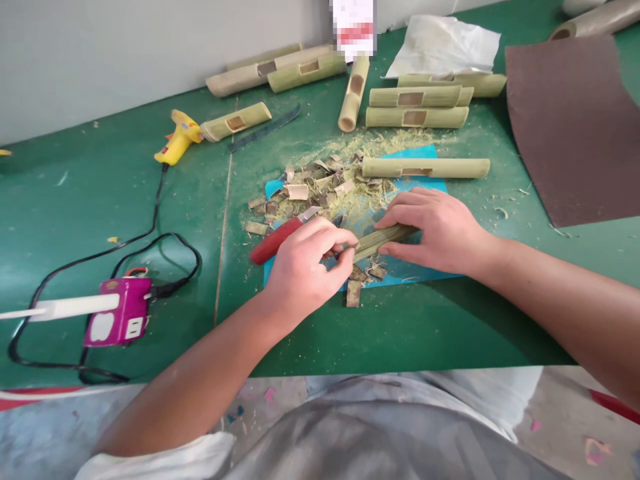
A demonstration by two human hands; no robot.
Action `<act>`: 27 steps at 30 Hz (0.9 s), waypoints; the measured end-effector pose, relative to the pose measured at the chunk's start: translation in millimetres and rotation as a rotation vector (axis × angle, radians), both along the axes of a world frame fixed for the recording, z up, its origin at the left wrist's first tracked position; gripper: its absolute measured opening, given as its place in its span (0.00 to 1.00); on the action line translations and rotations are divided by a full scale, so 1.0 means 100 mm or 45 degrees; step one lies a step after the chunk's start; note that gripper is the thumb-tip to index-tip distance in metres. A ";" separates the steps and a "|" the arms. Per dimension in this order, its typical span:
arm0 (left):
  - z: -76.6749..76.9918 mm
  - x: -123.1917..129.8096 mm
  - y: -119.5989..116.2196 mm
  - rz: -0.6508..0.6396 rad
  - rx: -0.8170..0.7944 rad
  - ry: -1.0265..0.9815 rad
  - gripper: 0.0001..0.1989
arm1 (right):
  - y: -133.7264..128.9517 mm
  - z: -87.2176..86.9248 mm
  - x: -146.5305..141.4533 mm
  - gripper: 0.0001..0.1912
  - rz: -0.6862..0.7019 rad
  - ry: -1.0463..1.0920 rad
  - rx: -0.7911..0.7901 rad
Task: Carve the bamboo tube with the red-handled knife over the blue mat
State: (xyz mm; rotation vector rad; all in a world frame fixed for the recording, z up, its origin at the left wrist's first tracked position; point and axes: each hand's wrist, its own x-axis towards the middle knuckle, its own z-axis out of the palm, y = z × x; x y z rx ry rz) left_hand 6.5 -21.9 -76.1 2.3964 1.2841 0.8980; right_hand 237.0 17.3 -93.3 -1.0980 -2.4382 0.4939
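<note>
A greenish strip of split bamboo (382,240) lies slanted between my two hands, over a blue mat (310,267). My right hand (435,230) is closed round its far end, thumb on the near side. At its left end, the thumb and forefinger of my left hand (313,260) pinch the bamboo; whether a small sliver is also between them I cannot tell. Under and beside my left hand rests a red-handled knife (277,240), blade pointing away. Bamboo chips (320,183) and shavings are heaped just beyond, with a notched bamboo tube (450,167) at the mat's back edge.
Several notched bamboo tubes (417,118) lie along the back. A yellow glue gun (177,138), a dark flat blade (265,127) and a purple power socket (120,310) with a black cord are on the left. Brown sandpaper-like sheet (575,127) covers the right.
</note>
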 end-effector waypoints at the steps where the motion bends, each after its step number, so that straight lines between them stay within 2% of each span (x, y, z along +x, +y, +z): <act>1: 0.00 0.00 0.00 -0.005 0.009 0.014 0.07 | 0.00 0.00 0.00 0.13 0.000 0.002 0.003; 8: -0.03 0.00 0.01 -0.035 0.033 -0.018 0.05 | -0.01 0.00 -0.01 0.13 -0.010 0.006 0.027; 12: 0.00 0.01 -0.01 -0.012 0.095 0.023 0.04 | -0.01 0.00 -0.01 0.13 -0.006 -0.003 0.027; 17: 0.02 -0.01 -0.02 -0.011 0.076 0.040 0.05 | 0.00 -0.01 0.00 0.13 0.004 0.004 0.017; 27: -0.04 0.03 -0.01 -0.135 0.226 0.153 0.06 | 0.00 -0.02 0.00 0.15 0.004 0.015 0.013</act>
